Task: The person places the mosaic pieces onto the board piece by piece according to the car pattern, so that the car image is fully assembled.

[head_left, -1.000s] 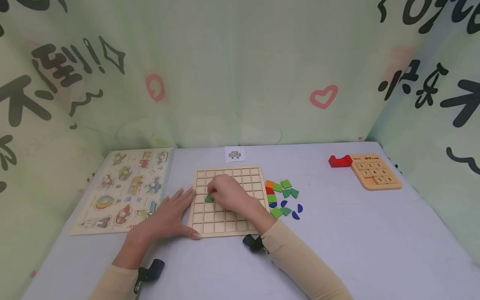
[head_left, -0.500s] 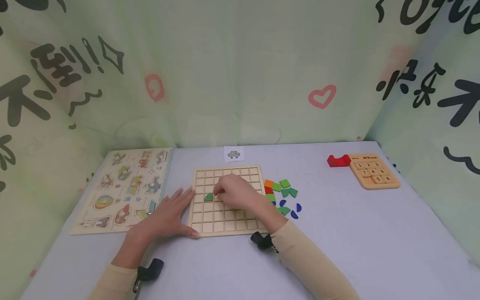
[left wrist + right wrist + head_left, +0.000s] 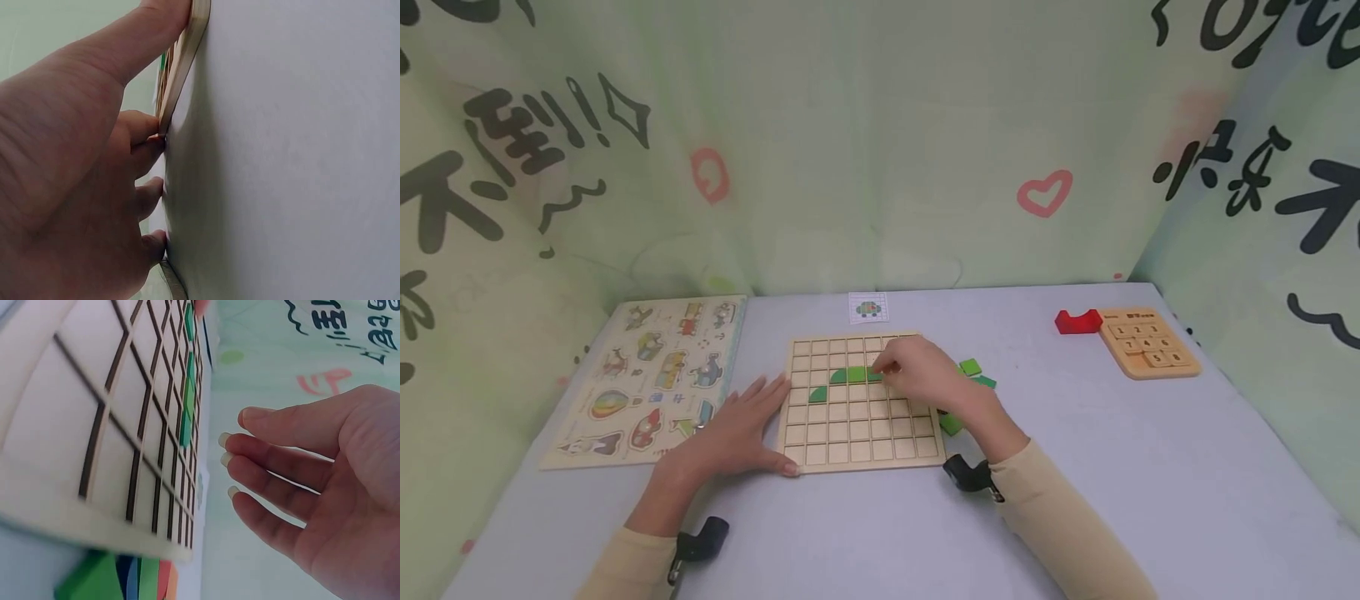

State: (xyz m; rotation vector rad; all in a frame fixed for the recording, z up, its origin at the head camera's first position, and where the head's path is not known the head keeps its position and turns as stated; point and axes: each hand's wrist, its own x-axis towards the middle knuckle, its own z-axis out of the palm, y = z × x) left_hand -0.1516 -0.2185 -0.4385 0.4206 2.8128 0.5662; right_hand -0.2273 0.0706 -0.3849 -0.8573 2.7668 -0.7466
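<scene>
A wooden grid board [image 3: 847, 454] lies flat on the table. In its cells sit a dark green quarter-round piece [image 3: 817, 395] and, one row up, another dark green piece [image 3: 838, 377], a light green square [image 3: 856, 375] and a dark green piece [image 3: 873, 376] partly covered by my right hand. My right hand [image 3: 925, 373] hovers over the board's right part; in the right wrist view its fingers [image 3: 275, 509] are loosely bent with nothing between them. My left hand [image 3: 737, 433] lies spread at the board's left edge, its thumb touching the near left corner.
Loose coloured pieces [image 3: 971, 367] lie right of the board, partly behind my right arm. A pattern card [image 3: 868, 308] is beyond the board. A picture puzzle board [image 3: 625, 358] lies left; a wooden number board [image 3: 1150, 342] and red block [image 3: 1078, 322] are far right.
My right hand has moved right across the board, uncovering the row of green pieces. The first quarter-round piece came into full view as the hand left it. My left hand has stayed put.
</scene>
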